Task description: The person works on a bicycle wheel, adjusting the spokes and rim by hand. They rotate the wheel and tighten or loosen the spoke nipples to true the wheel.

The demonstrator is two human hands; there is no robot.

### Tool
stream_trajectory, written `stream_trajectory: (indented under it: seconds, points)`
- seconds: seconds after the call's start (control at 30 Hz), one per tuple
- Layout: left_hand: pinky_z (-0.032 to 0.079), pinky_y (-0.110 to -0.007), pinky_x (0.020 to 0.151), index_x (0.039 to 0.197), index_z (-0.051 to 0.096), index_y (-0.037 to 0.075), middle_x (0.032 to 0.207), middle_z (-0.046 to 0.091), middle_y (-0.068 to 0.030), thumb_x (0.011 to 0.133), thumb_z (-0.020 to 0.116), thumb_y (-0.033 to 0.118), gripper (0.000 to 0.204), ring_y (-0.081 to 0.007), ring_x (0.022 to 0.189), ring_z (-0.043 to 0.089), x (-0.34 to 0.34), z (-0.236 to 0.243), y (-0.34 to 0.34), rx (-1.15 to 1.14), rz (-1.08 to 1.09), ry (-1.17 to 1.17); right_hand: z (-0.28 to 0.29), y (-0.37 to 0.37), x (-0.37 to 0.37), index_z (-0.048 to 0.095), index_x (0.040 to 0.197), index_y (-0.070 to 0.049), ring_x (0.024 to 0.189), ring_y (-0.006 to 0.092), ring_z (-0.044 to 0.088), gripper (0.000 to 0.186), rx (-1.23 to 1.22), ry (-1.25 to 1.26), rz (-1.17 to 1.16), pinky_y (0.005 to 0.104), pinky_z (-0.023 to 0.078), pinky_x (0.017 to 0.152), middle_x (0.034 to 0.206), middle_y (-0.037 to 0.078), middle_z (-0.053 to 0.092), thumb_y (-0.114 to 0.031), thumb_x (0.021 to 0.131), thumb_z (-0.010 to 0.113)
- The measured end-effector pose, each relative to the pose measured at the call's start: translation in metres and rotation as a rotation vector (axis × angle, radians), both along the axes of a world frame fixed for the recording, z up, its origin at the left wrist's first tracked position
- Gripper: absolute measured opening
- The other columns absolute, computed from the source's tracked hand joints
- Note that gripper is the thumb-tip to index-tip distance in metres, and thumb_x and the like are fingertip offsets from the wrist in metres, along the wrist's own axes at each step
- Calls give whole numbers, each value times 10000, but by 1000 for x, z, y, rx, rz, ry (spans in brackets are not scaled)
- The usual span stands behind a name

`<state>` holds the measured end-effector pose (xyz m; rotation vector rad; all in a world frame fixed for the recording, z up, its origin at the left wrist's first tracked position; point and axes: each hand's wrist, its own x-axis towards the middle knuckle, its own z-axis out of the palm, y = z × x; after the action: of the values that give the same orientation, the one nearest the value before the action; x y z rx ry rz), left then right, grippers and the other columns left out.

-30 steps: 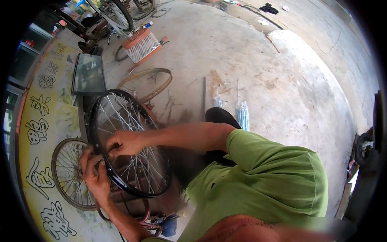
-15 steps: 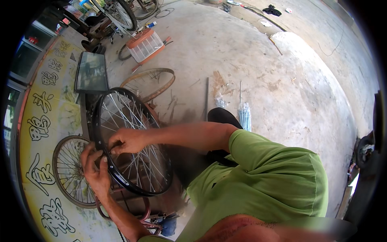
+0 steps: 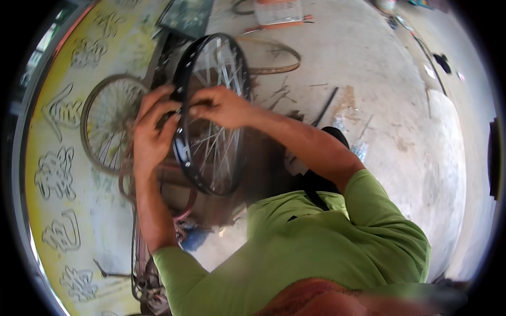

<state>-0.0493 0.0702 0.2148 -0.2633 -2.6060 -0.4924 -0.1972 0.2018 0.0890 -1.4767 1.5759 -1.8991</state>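
**Wheel job, somewhere in the middle**

So the big thing here is the black wheel [image 3: 211,113], standing upright on its edge in front of the person, leaning near a dark frame. It's bare: rim and spokes only, no tyre on it, so I'm judging the spoke or rim work is underway and whatever goes on after that is not yet done. Can't tell how many spokes are already sorted, they're blurring together.

Behind it, a second, rustier wheel [image 3: 108,124] is lying off to the left, apparently untouched, and a loose tan hoop [image 3: 274,58] is sitting on the concrete floor [image 3: 379,121] further back beside a white wire basket [image 3: 278,11].

Now the hands. The left hand [image 3: 153,134] is wrapping around the rim's left side, fingers curled partly closed against it, steadying it. The right hand [image 3: 219,105] is reaching across, fingers pinched nearly closed right at the rim where the spokes meet it. Whether it's holding a small part or tool, I can't tell, too small.
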Motion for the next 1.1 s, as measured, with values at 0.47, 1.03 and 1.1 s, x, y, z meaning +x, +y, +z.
stream_trajectory:
  seconds: [0.47, 1.03, 1.1]
  points:
    - [501, -390, 1027, 1024, 730, 25, 1317, 650, -132, 811, 782, -10, 222, -306, 1243, 623, -3, -2, -11, 42, 20, 33, 3, 0, 4, 702, 1105, 6, 854, 154, 706, 197, 0, -192, 136, 309, 560, 796, 930, 100, 757, -160, 1000, 692]
    - [497, -399, 1035, 1022, 719, 14, 1282, 662, -141, 804, 757, -52, 231, -322, 1259, 613, 1, -4, -9, 74, 17, 39, 1, -2, 3, 699, 1109, 2, 878, 143, 712, 197, 10, -185, 139, 302, 565, 811, 950, 93, 763, -164, 1003, 693]
    - [497, -396, 1033, 1011, 717, 12, 1284, 662, -141, 805, 760, -48, 219, -319, 1262, 611, 1, -2, -6, 81, 3, 46, -1, -3, 1, 699, 1111, -1, 880, 141, 712, 197, -5, -182, 142, 302, 564, 812, 946, 92, 764, -166, 1003, 693]
